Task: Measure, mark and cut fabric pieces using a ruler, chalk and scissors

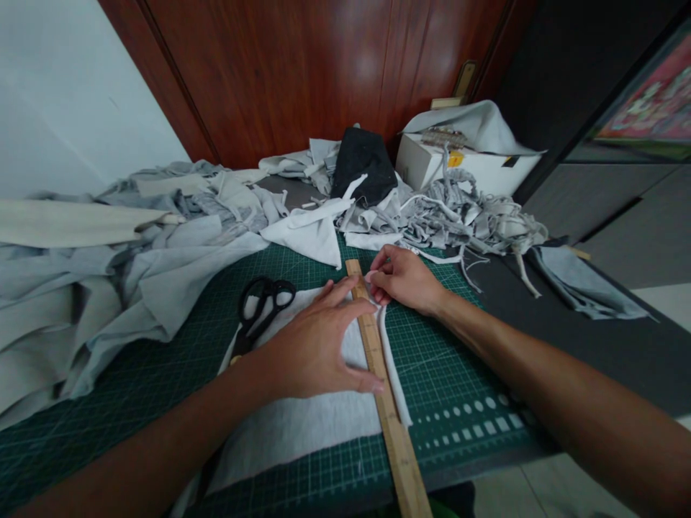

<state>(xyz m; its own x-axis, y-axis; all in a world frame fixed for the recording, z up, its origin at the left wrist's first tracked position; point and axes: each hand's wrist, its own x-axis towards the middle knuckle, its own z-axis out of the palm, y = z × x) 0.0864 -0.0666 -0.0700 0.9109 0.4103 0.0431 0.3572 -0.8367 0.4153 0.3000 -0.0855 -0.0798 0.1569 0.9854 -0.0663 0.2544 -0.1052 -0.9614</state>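
Note:
My left hand (318, 345) lies spread over a wooden ruler (384, 388), fingertips and thumb pressing on it. The ruler lies lengthwise on a light grey piece of cloth (302, 432), close to the cloth's right edge, and its near end sticks out past the mat. Beside the ruler's far end, my right hand (402, 279) is closed in a pinch at the cloth's far right corner. A small pale bit shows at its fingertips; I cannot tell what it is. Black-handled scissors (263, 306) rest on the cloth, their blades partly hidden under my left forearm.
A green cutting mat (453, 360) covers the dark table. Heaped grey cloth (162, 266) lies at left, and tangled scraps (448, 212) lie at the back right. Behind them stand a black cloth bundle (364, 165) and a white box (421, 162). A folded grey cloth (588, 280) lies far right.

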